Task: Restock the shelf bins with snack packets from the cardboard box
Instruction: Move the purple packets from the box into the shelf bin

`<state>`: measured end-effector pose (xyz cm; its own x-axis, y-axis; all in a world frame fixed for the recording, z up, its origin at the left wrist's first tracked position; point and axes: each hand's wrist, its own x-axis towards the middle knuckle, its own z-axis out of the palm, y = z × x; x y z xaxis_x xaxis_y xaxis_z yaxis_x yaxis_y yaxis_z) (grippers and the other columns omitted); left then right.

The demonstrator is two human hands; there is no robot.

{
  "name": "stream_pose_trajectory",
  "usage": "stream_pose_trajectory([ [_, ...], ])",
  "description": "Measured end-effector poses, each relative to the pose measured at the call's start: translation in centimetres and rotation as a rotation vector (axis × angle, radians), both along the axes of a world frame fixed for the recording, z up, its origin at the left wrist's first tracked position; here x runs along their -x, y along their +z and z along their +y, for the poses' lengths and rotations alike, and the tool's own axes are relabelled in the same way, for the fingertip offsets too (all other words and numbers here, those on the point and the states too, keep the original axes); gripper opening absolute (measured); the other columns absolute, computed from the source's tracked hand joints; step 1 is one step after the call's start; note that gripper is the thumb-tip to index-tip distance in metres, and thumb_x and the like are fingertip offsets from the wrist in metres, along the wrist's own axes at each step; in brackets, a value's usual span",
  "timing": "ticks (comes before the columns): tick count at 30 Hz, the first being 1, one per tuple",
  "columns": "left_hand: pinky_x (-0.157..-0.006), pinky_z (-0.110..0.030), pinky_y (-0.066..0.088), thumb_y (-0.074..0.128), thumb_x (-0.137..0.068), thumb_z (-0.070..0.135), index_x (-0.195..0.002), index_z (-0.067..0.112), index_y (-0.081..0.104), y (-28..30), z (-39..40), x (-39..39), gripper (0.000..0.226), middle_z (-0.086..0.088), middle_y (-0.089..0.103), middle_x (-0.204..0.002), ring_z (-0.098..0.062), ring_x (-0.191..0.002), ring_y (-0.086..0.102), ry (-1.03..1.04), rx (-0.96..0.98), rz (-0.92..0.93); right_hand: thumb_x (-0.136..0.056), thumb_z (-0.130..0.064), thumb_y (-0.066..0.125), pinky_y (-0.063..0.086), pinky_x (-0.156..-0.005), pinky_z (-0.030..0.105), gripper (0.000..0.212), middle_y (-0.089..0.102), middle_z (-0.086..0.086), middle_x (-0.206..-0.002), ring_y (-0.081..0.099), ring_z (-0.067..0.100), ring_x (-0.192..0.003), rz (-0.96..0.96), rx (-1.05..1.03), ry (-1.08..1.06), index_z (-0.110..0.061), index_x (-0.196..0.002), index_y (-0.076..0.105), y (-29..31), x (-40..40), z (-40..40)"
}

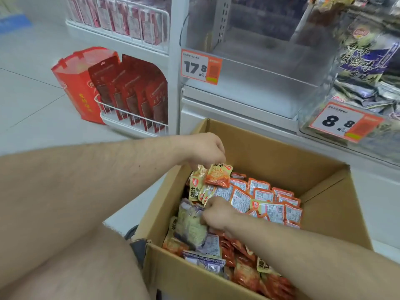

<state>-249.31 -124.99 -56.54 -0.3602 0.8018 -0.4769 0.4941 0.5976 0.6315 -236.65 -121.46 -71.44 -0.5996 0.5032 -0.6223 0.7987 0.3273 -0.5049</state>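
Cardboard box (324, 204) full w/ snack packets (268, 204); left hand (203, 150) pinching orange packet (217, 175), right hand (216, 213) gripping packets.

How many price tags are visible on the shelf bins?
2. The 17.8 tag is on the front of the empty clear bin; the 8.8 tag is on the bin of dark packets to its right. Others may sit out of frame.

Your arms are bare from the edge of the view down to the wrists, with no sleeves, watch, bands or rings showing. Fine hair runs along both forearms. Your left hand (204, 149) and right hand (217, 213) wear no gloves. Your bare knee is hairy too.
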Motion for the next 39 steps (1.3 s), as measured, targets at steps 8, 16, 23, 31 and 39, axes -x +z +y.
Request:
stream_pose_trajectory([
  [8, -0.104, -0.056, 0.041, 0.053, -0.095, 0.055, -0.155, 0.009, 0.018, -0.5, 0.0, 1.4, 0.083, -0.03, 0.04, -0.148, -0.047, -0.126, 0.051, 0.439, 0.147, -0.642, -0.062, -0.002, 0.049, 0.039, -0.069, 0.028, 0.03, 0.048, 0.002, -0.097, 0.051, 0.026, -0.079, 0.815, -1.029, 0.409, -0.017, -0.087, 0.044, 6.3, -7.4, 6.8],
  [16, -0.089, -0.045, 0.057, 0.071, -0.087, 0.008, -0.113, 0.002, 0.064, -2.0, 0.6, 0.5, 0.027, -0.017, 0.074, -0.105, -0.031, -0.099, 0.071, 0.45, -0.053, -0.666, -0.069, -0.003, 0.064, 0.041, -0.08, 0.02, 0.059, 0.038, -0.004, -0.118, 0.052, 0.017, -0.1, 0.688, -0.664, 0.088, -0.016, -0.123, 0.046, 5.5, -6.0, 6.2],
  [23, -0.043, -0.022, 0.047, 0.071, -0.085, -0.003, -0.116, 0.007, 0.06, -2.2, 0.0, 0.4, 0.034, -0.014, 0.073, -0.107, -0.02, -0.072, 0.069, 0.42, -0.087, -0.459, -0.077, -0.037, 0.079, 0.05, -0.078, 0.028, 0.062, 0.065, 0.003, -0.117, 0.062, 0.022, -0.096, -0.373, 0.032, 0.536, -0.009, -0.128, 0.058, -1.9, -6.3, 1.9],
  [31, -0.083, -0.047, 0.059, 0.071, -0.08, -0.011, -0.124, 0.007, 0.057, -2.7, -0.1, 0.9, 0.049, -0.016, 0.072, -0.109, -0.035, -0.095, 0.072, 0.412, -0.117, -0.491, -0.089, -0.008, 0.053, 0.045, -0.053, 0.026, 0.014, 0.065, 0.008, -0.084, 0.067, 0.026, -0.081, -0.389, -0.083, 0.549, -0.008, -0.096, 0.065, -3.3, -5.6, 1.3],
  [39, -0.08, -0.039, 0.061, 0.071, -0.083, -0.005, -0.145, 0.015, 0.042, -1.9, 0.1, 2.2, 0.071, -0.014, 0.067, -0.124, -0.03, -0.1, 0.071, 0.495, -0.253, -0.594, -0.067, -0.023, 0.054, 0.053, -0.051, 0.029, 0.017, 0.069, 0.0, -0.123, 0.071, 0.022, -0.081, 0.552, -0.906, 0.379, -0.025, -0.082, 0.045, 10.0, -13.1, 8.6],
])
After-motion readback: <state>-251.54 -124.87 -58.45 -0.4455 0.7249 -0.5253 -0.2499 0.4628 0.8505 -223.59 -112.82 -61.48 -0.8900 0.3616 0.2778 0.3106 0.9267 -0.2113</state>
